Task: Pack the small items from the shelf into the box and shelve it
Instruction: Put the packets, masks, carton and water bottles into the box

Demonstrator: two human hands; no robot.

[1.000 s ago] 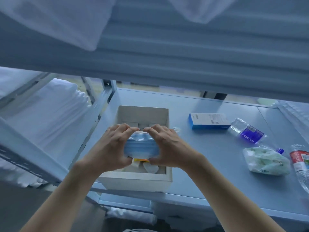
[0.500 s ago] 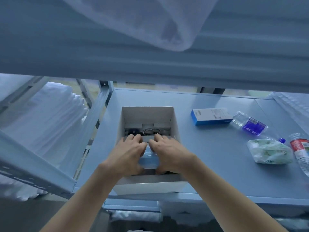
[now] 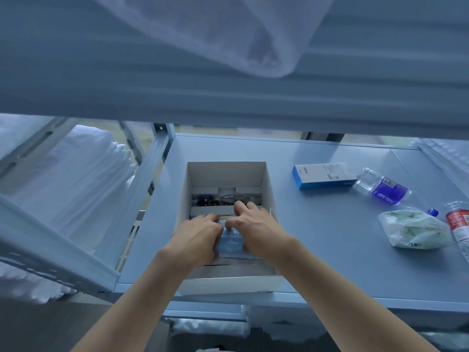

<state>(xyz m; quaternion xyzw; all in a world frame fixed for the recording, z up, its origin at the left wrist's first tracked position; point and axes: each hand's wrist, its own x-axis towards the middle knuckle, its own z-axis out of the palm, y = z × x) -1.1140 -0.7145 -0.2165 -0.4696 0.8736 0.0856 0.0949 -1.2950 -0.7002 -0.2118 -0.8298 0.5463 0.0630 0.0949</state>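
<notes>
I press both hands, left (image 3: 196, 240) and right (image 3: 256, 229), flat against the blue pack (image 3: 231, 246), fingers together, so it seats low inside the box (image 3: 269, 184).

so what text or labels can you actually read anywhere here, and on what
None can be read for certain.
Blue and white carton: small print lines, too small to read.
Purple-label bottle: white lettering, blurred.
Red-label bottle: print at the frame edge, unreadable.
Green-patterned packet: a few faint characters, too blurred.
Blue pack under the hands in the white box: no print shows.
</notes>
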